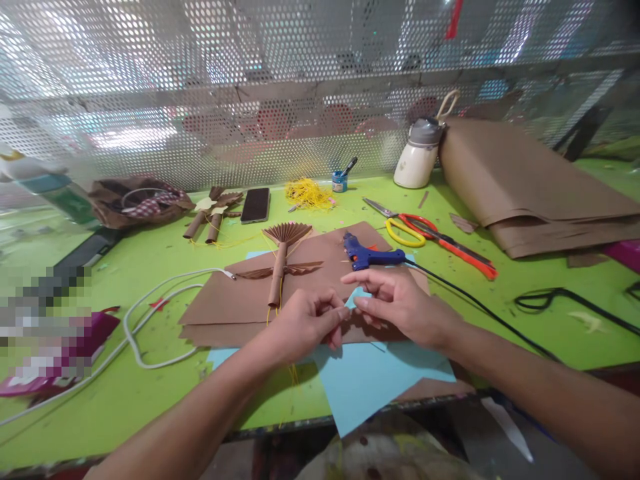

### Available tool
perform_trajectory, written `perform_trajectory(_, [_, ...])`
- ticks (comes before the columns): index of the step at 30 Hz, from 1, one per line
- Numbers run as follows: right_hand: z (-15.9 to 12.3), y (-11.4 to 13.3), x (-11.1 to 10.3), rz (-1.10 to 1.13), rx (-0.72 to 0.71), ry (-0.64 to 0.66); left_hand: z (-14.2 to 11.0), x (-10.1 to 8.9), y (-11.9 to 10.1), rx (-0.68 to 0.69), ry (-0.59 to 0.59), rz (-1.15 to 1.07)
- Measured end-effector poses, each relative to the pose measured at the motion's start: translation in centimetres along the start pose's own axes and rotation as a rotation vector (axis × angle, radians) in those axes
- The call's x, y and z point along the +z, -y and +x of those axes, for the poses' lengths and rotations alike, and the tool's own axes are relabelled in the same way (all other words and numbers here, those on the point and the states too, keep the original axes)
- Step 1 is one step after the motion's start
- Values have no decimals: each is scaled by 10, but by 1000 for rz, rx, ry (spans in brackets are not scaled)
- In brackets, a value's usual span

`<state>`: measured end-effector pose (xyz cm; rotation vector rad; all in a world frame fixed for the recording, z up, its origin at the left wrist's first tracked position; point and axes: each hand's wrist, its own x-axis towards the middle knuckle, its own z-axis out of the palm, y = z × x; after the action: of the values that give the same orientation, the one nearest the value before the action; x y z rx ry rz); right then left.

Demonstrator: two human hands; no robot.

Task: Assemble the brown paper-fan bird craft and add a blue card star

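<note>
Both hands pinch a small piece of light blue paper (356,296) over a stack of brown paper (225,300). My left hand (317,317) has its thumb and fingers closed at the piece's left side. Thumb and fingers of my right hand (395,303) grip its right side. Just left of the hands lies a brown paper figure (280,273) with a rolled tube body, pleated fan parts and yellow string. Behind my right hand rests a blue glue gun (373,257). A larger light blue paper sheet (360,387) sticks out below the hands, past the table's front edge.
Scissors with yellow and orange handles (405,230) lie right of the glue gun. At the back are a phone (255,205), yellow shreds (307,193), a blue jar (339,181) and a white bottle (416,157). Folded brown paper (530,180) fills the right; a white cable (131,327) curves left.
</note>
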<state>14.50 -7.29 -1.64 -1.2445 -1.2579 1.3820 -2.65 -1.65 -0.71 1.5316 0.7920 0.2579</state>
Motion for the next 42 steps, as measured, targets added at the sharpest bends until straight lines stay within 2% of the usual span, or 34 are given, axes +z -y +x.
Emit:
perform_trajectory(5, [2,-7,1,-1,-28,-14,0,0,0,-49,-39,15])
perform_trajectory(12, [3,-8,-2,-52,-51,-11,1,-10,4,-89,63,-239])
perform_trajectory(16, [2,-6,-3,-45,-46,1,2,-9,5,-86,81,-247])
perform_trajectory(22, [2,-5,-5,-34,-36,15,0,-5,0,-52,76,-146])
perform_trajectory(25, [2,-4,-5,-29,-26,13,-1,-3,4,17,21,42])
perform_trajectory(28, [2,-3,-3,-17,-18,8,-1,-2,10,128,-99,292])
perform_trajectory(31, [2,-3,-3,-33,-12,10,-1,-3,10,167,-108,370])
perform_trajectory(38, [2,-13,-3,-8,-39,70,1,-4,-1,21,117,-34])
perform_trajectory(42, [2,-15,-3,3,-57,67,1,-1,2,-38,138,-136])
